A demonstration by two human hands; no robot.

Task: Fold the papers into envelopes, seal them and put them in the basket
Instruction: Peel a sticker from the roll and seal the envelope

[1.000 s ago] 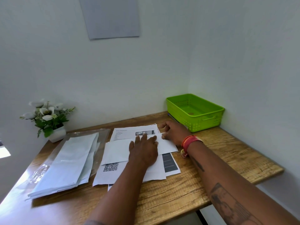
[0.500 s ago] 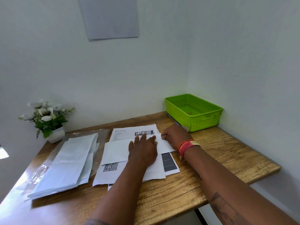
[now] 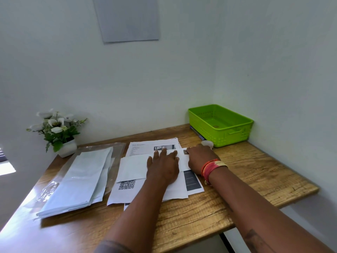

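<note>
White folded paper (image 3: pixel 135 166) under one flat left hand (image 3: pixel 162 166); right hand (image 3: pixel 199 158) beside it, perhaps pinching its edge; one green basket (image 3: pixel 235 133) beyond.

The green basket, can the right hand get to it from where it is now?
Probably yes. The right hand rests on the folded paper, near the basket; only a small white cap lies between.

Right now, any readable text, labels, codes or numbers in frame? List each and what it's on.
No text here is legible.
Top printed sheet: heading and lines of print beside a small photo, too blurred to read.
Lower sheet: a QR code, a pattern only, no words.
Dark block on the right-hand sheet: faint lines, unreadable.
Green basket: no label visible.
</note>
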